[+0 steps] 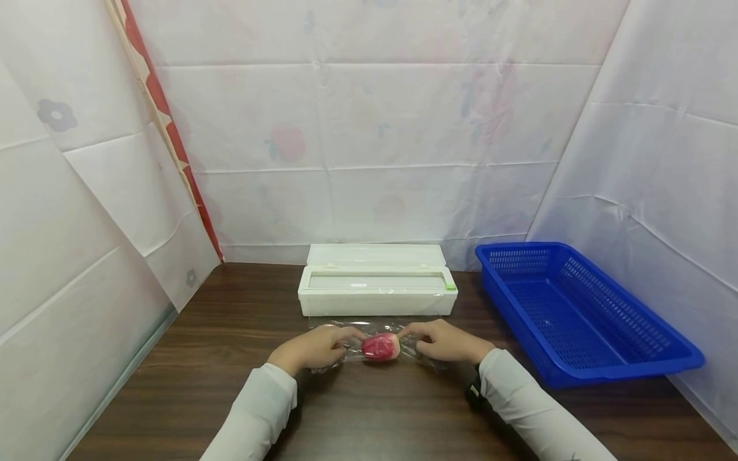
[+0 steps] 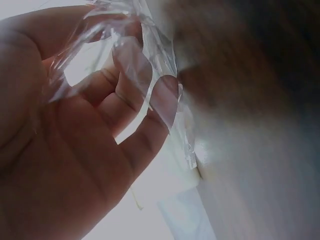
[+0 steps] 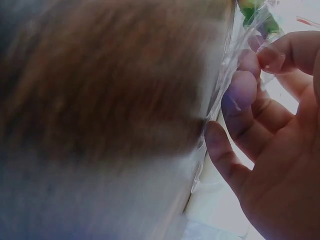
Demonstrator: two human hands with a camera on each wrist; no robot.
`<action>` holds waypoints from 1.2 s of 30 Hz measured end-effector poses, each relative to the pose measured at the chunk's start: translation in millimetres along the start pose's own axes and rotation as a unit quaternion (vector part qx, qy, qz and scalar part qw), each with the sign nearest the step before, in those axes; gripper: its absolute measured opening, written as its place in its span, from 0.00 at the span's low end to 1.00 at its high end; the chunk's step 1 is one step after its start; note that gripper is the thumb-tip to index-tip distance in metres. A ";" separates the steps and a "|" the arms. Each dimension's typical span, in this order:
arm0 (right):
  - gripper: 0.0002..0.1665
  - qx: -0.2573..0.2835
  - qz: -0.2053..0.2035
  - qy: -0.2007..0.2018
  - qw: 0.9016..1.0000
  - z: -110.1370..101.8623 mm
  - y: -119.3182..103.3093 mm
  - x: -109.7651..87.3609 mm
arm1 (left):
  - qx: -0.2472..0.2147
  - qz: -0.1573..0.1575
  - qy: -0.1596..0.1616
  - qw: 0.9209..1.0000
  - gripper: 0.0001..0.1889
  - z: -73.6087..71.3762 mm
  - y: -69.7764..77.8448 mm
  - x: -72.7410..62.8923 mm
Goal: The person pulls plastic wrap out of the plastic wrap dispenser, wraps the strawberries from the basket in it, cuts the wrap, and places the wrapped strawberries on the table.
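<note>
A red, oblong piece of produce (image 1: pixel 380 346) with a pale end lies on the table under clear cling film (image 1: pixel 354 326). To its left, my left hand (image 1: pixel 317 347) grips the film, its index finger touching the red piece's side. On the other side my right hand (image 1: pixel 446 340) pinches film between thumb and fingers, index fingertip at the pale end. Film (image 2: pixel 162 50) stretches over the curled fingers in the left wrist view. In the right wrist view, a green and yellowish bit of the produce (image 3: pixel 260 17) shows beside the thumb and index finger.
Behind the hands stands a white cling film dispenser box (image 1: pixel 377 302), lid raised, with a green slider (image 1: pixel 450 287) at its right end. A blue perforated basket (image 1: pixel 588 378) is at the right. Pale patterned sheets (image 1: pixel 375 128) hang around the brown wooden table (image 1: pixel 369 416).
</note>
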State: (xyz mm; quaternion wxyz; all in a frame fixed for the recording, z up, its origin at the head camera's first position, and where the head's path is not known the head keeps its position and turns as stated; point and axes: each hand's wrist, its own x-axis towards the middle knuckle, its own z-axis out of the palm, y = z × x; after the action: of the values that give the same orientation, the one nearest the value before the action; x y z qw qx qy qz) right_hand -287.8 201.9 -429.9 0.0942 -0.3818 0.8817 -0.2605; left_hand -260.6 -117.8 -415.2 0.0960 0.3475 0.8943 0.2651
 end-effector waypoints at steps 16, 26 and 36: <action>0.24 0.002 -0.004 -0.004 1.000 -0.4 1.7 0.4 | 0.041 0.024 0.024 0.999 0.24 -1.1 -3.5 -3.3; 0.34 -0.026 -0.022 -0.008 0.999 0.2 -6.2 1.0 | 0.035 0.022 0.023 0.999 0.22 -1.5 -2.7 -1.9; 0.33 -0.003 -0.014 -0.020 1.000 -3.8 -12.7 -3.4 | 0.023 0.006 0.007 1.000 0.20 -1.8 -0.7 -2.6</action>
State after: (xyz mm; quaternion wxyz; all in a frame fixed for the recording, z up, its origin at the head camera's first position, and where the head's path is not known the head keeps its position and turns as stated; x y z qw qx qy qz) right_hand -278.9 198.5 -420.0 0.1069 -0.3997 0.8749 -0.2518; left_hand -259.7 -120.8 -414.2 0.0801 0.3527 0.8988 0.2475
